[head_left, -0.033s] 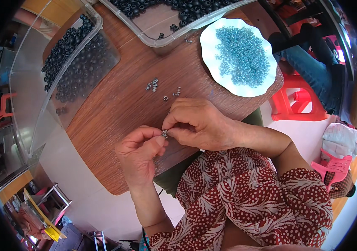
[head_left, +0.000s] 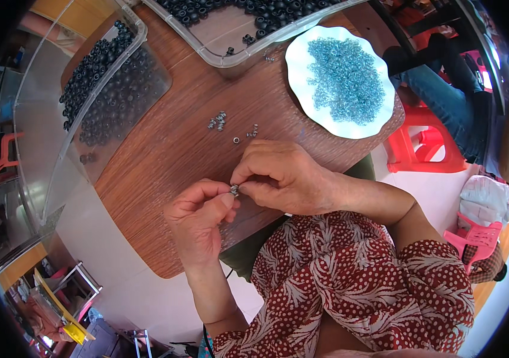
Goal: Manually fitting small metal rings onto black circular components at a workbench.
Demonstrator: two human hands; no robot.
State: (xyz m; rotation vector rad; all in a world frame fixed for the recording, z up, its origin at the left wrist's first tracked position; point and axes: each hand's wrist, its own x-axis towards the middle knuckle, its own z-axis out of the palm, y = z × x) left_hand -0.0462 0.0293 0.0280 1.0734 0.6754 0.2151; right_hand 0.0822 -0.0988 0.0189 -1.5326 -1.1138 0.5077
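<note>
Over the near part of the brown wooden table [head_left: 147, 215], my two hands meet at a small silvery coil spring [head_left: 234, 190]. The thumb and index finger of my left hand [head_left: 197, 218] pinch it from the left. From the right, the fingertips of my right hand [head_left: 290, 179] close on its upper end; whether a second small part is between them is hidden. Just beyond my hands lie a small cluster of springs [head_left: 217, 121], a few more springs [head_left: 252, 132] and a little ring-shaped piece [head_left: 236, 140].
A white wavy-edged plate [head_left: 298, 89] heaped with bluish springs [head_left: 347, 80] stands at the far right. Clear plastic bins with round black parts [head_left: 111, 89] sit at the left and far edge. A red stool [head_left: 427, 143] and a seated person's jeans [head_left: 445, 101] are to the right.
</note>
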